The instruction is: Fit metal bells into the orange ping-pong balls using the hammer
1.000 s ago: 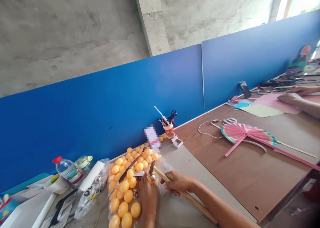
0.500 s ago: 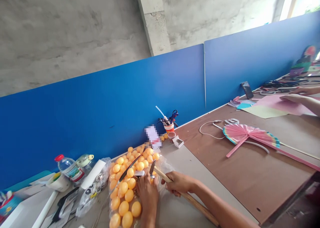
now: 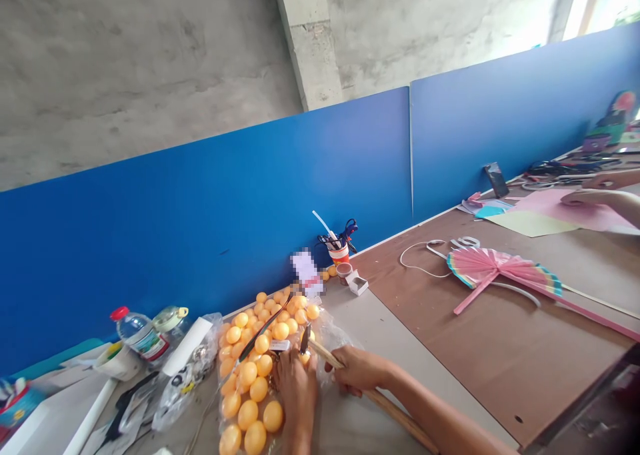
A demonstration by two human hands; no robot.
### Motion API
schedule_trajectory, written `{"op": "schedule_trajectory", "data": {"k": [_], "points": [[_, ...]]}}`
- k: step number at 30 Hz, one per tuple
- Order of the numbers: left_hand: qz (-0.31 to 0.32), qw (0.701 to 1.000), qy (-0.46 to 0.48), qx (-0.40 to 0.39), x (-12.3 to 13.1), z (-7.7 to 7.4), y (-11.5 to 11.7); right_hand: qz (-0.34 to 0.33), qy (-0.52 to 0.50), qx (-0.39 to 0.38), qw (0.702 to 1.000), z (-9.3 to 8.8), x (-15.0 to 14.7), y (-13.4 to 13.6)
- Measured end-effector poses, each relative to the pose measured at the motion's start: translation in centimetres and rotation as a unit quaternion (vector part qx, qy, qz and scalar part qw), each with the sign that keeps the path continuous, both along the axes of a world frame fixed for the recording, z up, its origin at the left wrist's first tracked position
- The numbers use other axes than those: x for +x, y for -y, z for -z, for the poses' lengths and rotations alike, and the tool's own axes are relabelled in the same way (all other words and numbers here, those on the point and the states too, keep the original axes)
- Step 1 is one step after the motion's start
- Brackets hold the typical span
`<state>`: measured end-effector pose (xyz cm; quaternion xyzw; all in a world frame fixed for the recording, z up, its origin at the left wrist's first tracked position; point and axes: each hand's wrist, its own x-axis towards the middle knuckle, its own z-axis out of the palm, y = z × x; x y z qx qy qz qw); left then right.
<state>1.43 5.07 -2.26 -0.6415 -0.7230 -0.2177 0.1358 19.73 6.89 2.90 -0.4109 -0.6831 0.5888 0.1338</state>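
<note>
My right hand (image 3: pixel 357 370) is wrapped round the wooden handle of a hammer (image 3: pixel 327 355). The hammer's dark metal head is just above the fingertips of my left hand (image 3: pixel 296 382). An orange ball (image 3: pixel 305 358) shows between the thumb and fingers of that hand, partly covered by the hammer head. Many more orange balls (image 3: pixel 248 374), like table tennis balls, lie in a clear plastic bag (image 3: pixel 333 325) to the left of and beyond my left hand. A dark strap (image 3: pixel 257 338) and a small white label (image 3: pixel 279 345) lie on top of them.
Left of the balls are a red-capped bottle (image 3: pixel 143 335), a white cup (image 3: pixel 117 362) and plastic wrapping (image 3: pixel 183 388). Behind stand a cup of tools (image 3: pixel 339 252) and a small white box (image 3: pixel 357 283). A pink paper fan (image 3: pixel 493 268) lies right, near a co-worker's hands (image 3: pixel 590 196).
The hammer head has shifted slightly and now covers a little of the ball at my left fingertips. My left hand stays nearly in place. The view has barely moved.
</note>
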Motion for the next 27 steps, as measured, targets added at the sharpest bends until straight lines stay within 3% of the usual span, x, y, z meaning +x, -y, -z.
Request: {"op": "schedule_trajectory", "data": {"k": [5, 11, 19, 27], "points": [[-0.003, 1.000, -0.009, 0.006, -0.10, 0.22, -0.11, 0.003, -0.024, -0.022, 0.999, -0.49, 0.04, 0.13], [-0.004, 1.000, -0.007, 0.000, -0.03, 0.09, -0.11, -0.006, 0.019, 0.014, 1.000, -0.05, -0.05, 0.18], [0.007, 0.999, -0.024, 0.033, -0.16, 0.66, -0.32, 0.046, -0.090, -0.034, 0.994, 0.10, 0.48, -0.54], [0.033, 0.999, -0.008, 0.024, -0.14, 0.19, -0.16, 0.015, -0.061, -0.014, 0.998, 0.17, 0.26, -0.30]]}}
